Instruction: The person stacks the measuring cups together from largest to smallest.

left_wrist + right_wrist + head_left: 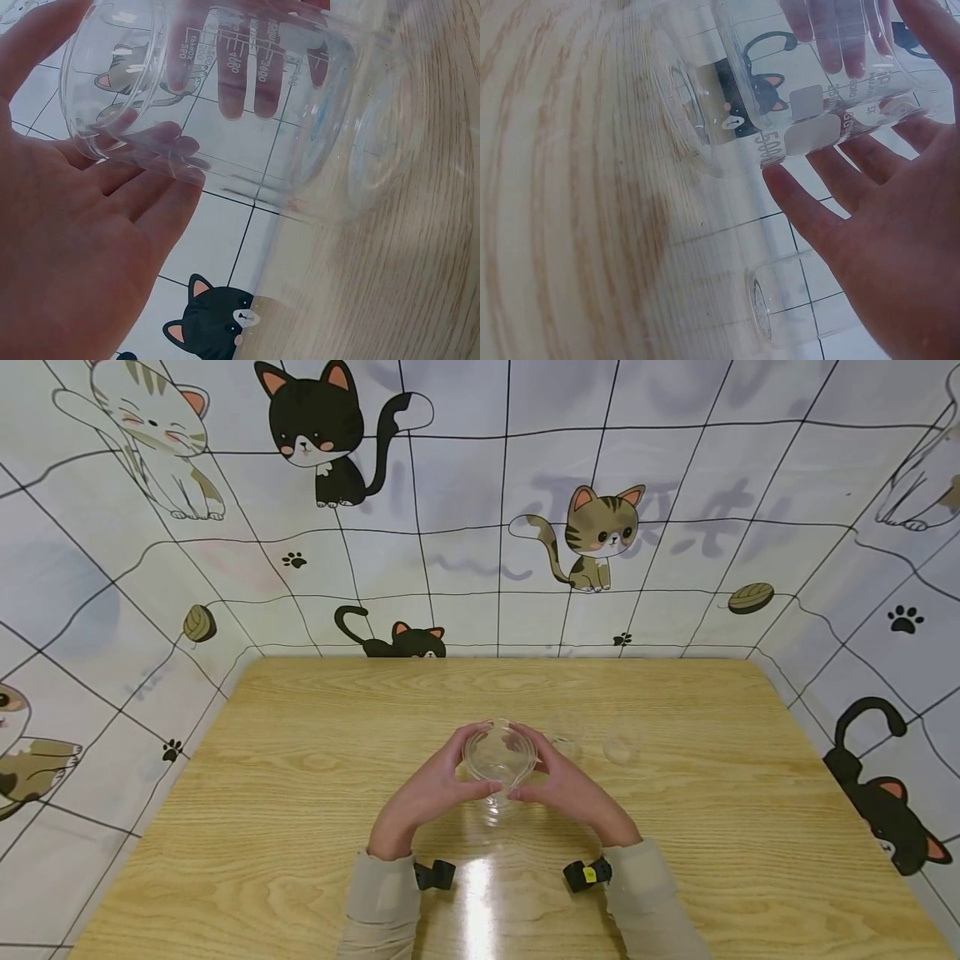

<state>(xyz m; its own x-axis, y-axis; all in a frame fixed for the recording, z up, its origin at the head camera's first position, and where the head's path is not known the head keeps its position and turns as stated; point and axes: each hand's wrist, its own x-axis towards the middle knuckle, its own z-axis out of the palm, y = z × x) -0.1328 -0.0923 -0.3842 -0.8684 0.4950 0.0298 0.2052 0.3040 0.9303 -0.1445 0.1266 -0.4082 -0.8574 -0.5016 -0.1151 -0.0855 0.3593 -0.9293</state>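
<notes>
A clear glass beaker (pixel 500 756) with white printed graduations is held between both hands above the wooden table. My left hand (pixel 442 785) grips its left side, thumb toward me and fingers round the far side. On the right side, my right hand (pixel 558 785) holds it in the same way. The graduations face the left wrist camera, and a "500" print shows in the right wrist view. Past the beaker's bottom, a second clear round glass base (pixel 375 139) overlaps it; I cannot tell whether one sits inside the other.
Right of the hands stand a clear glass vessel (pixel 566 731) and a smaller one (pixel 621 749), both hard to see against the wood. A small beaker (pixel 799 296) shows below the right hand in its wrist view. Cat-print walls (pixel 480 560) enclose the table (pixel 300 735).
</notes>
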